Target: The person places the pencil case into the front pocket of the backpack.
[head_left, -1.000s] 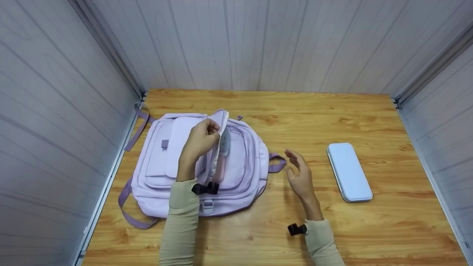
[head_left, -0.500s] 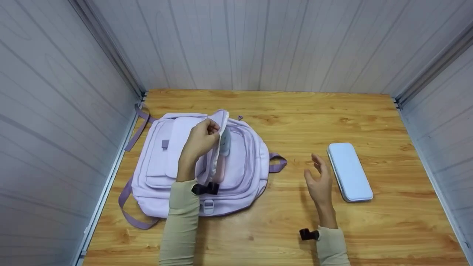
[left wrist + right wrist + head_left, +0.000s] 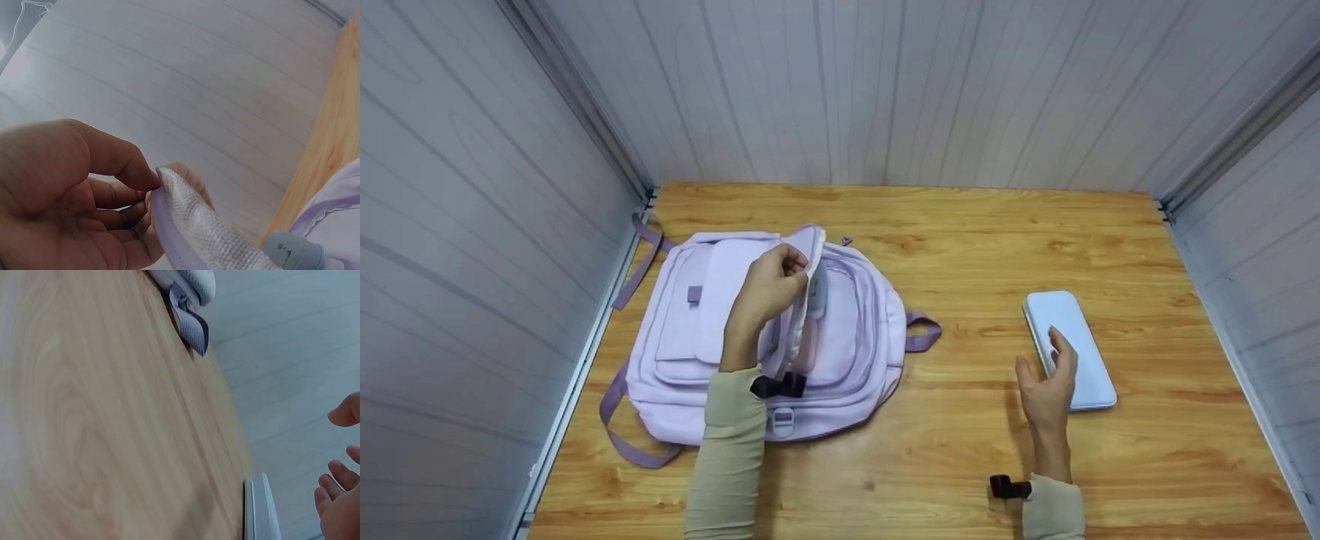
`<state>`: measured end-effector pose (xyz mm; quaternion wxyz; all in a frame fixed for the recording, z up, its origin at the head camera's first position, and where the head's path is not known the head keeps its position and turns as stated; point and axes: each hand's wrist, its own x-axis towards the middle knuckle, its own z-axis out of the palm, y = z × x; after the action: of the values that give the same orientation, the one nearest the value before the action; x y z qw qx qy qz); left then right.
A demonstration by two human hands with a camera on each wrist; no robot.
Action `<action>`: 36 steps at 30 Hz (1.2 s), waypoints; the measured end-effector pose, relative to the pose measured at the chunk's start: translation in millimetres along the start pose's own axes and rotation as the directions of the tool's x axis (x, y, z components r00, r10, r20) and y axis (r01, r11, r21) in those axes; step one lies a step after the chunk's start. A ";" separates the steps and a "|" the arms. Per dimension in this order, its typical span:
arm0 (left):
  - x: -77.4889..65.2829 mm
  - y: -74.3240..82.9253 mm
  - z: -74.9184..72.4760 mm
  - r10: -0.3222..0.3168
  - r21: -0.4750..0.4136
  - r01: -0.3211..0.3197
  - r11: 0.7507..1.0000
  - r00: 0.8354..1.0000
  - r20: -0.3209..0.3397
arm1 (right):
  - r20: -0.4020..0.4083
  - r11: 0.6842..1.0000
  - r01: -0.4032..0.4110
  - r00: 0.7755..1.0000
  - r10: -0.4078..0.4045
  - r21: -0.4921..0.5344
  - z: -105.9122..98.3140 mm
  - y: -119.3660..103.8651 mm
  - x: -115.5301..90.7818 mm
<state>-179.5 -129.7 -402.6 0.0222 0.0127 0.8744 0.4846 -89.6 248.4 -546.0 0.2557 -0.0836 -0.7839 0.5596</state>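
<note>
A lilac backpack lies flat on the wooden table with its front pocket opened. My left hand pinches the edge of the pocket flap between thumb and fingers and holds it raised. Inside the pocket show a grey-blue object with a rounded cap and a pink object; their kinds are partly hidden by the flap. My right hand hovers over the left side of a light blue oblong case, fingers apart and relaxed, holding nothing. In the right wrist view the case stands below the fingers.
Pale panels wall the table at the back and on both sides. A purple carrying loop sticks out from the backpack's right end. Purple straps trail at its left.
My right hand has moved right, from beside the backpack's loop to over the light blue case. The left hand keeps holding the flap in place.
</note>
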 end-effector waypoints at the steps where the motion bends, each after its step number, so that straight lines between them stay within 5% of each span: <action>1: -0.1 -0.1 0.4 0.000 -0.001 0.000 1.000 1.000 -0.003 | -0.013 1.000 -0.012 1.000 0.012 -0.006 -2.9 6.4 0.5; 11: -1.0 0.2 -0.3 0.010 -0.002 -0.010 1.000 1.000 0.000 | -0.184 0.976 -0.174 0.972 0.148 -0.134 -28.0 43.4 0.2; 16: -1.7 -0.4 -1.9 0.011 -0.011 -0.011 1.000 1.000 0.024 | -0.201 0.930 -0.279 0.951 0.234 -0.238 -36.8 47.2 -1.7; 22: -1.5 -0.9 -1.6 0.004 -0.009 -0.004 1.000 1.000 0.022 | -0.213 0.862 -0.429 0.900 0.381 -0.269 -42.8 49.7 -2.8; 36: -1.9 -2.0 -0.6 0.005 0.001 -0.005 1.000 1.000 0.007 | -0.150 0.849 -0.465 0.885 0.441 -0.250 -54.0 61.0 -10.7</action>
<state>-177.7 -131.4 -403.9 0.0239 0.0166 0.8744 0.4844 -63.2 311.0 -592.4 0.1359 -0.3254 -0.8010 0.4838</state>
